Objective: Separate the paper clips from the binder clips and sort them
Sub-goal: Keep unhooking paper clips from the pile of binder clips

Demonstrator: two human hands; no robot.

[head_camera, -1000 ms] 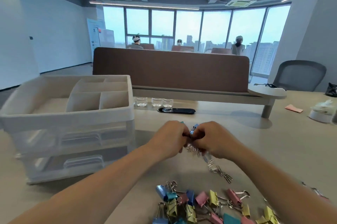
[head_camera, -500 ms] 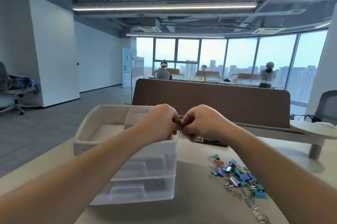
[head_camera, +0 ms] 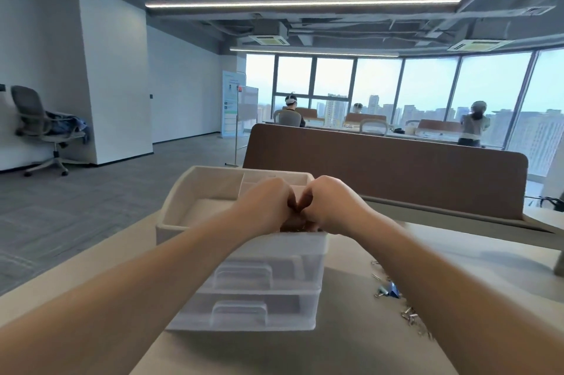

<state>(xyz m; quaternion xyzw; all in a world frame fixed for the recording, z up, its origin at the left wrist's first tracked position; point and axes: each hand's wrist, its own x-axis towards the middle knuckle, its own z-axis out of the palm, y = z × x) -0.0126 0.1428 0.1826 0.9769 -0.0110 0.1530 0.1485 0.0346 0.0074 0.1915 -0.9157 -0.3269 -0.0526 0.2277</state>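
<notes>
- My left hand [head_camera: 268, 203] and right hand [head_camera: 329, 203] are pressed together knuckle to knuckle, with all the fingers curled inward and the thumbs meeting in the middle.
- Whatever they are pinching is hidden under the fingers. I cannot tell whether it is a paper clip, a binder clip or nothing.
- Both hands hover over the front right corner of the top tray [head_camera: 171, 209] of a white plastic drawer organizer [head_camera: 262, 280]. Its two translucent drawers face me.
- The tray's small divided compartments [head_camera: 259, 176] lie just behind my hands. Its one large open compartment lies to their left.
- I judge that anything let go here would land at the front right of the tray, so choosing a compartment means moving back or to the left.
- The unsorted things are on the counter [head_camera: 442, 240], to the right of the organizer and nearer me than my hands.
- There I can see one blue binder clip [head_camera: 390, 289] among scattered silver paper clips [head_camera: 409, 312]. More of them are partly covered by my right forearm.
- My right hand is the nearer one to that scatter, and reaching it would mean drawing back and to the right.
- I judge that most of the sorting is not yet done.
</notes>
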